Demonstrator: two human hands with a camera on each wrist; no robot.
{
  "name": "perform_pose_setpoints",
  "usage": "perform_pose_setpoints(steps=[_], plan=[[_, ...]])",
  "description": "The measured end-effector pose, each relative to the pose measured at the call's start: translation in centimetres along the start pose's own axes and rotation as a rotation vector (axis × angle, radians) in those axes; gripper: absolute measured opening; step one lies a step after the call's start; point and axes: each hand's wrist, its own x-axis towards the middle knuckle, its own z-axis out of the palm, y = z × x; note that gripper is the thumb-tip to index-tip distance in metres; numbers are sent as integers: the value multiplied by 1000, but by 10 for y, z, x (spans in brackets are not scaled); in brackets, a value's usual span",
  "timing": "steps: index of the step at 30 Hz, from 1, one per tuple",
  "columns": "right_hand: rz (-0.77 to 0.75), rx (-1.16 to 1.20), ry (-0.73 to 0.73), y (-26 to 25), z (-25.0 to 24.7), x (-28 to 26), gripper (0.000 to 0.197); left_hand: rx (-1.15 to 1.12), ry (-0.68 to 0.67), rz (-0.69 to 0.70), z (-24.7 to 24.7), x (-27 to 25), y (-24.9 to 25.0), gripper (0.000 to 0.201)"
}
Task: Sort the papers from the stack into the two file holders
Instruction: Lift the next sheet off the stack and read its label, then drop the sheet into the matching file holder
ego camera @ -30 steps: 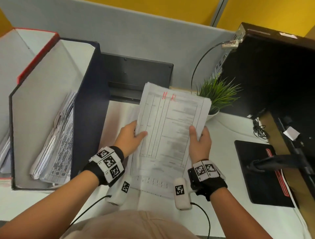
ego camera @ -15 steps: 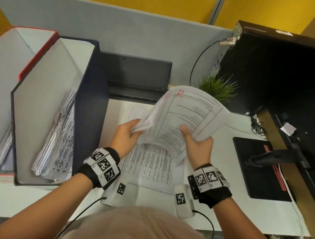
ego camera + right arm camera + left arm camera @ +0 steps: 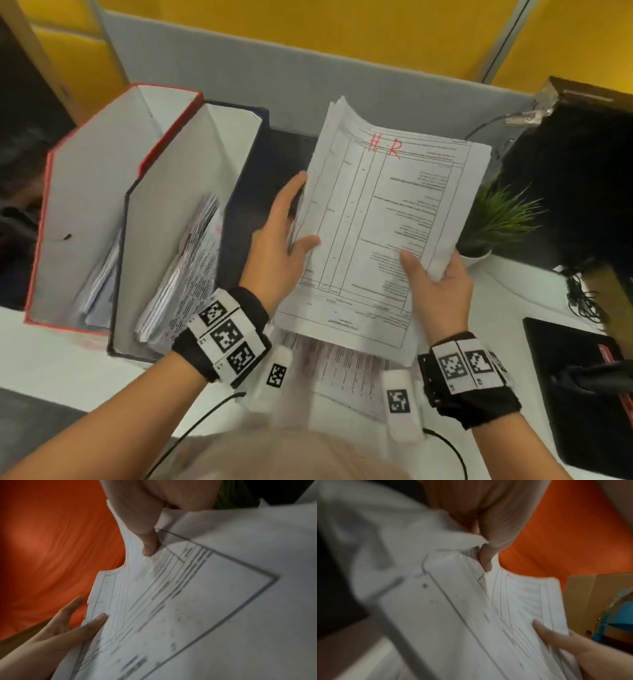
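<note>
I hold a bundle of printed papers (image 3: 387,233) marked "HR" in red above the desk. My left hand (image 3: 294,219) pinches its left edge, thumb on the front and fingers behind. My right hand (image 3: 431,270) grips its lower right corner, thumb on top. The rest of the stack (image 3: 342,370) lies on the desk under it. To the left stand the red-edged file holder (image 3: 85,192) and the dark blue file holder (image 3: 191,164), each with papers inside. The left wrist view shows the bundle (image 3: 513,608) blurred, as does the right wrist view (image 3: 197,601).
A small potted plant (image 3: 496,219) stands just right of the bundle, with a black monitor (image 3: 582,164) and cables behind it. A black mouse pad (image 3: 579,394) lies at the right. A grey partition (image 3: 308,82) closes the back of the white desk (image 3: 68,363).
The bundle, curled and bent half a second ago, is now flat and lifted higher off the stack. My left hand has slid up along its left edge.
</note>
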Motion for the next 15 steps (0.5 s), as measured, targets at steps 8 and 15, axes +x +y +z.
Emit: perform_pose_setpoints(steps=[8,15], plan=[[40,37,-294,-9,24,-7,41,243,14,20,-121,2,47,31],[96,-142,-264,47,-5,-6,38,292,228,-204,-241,-3,44,61]])
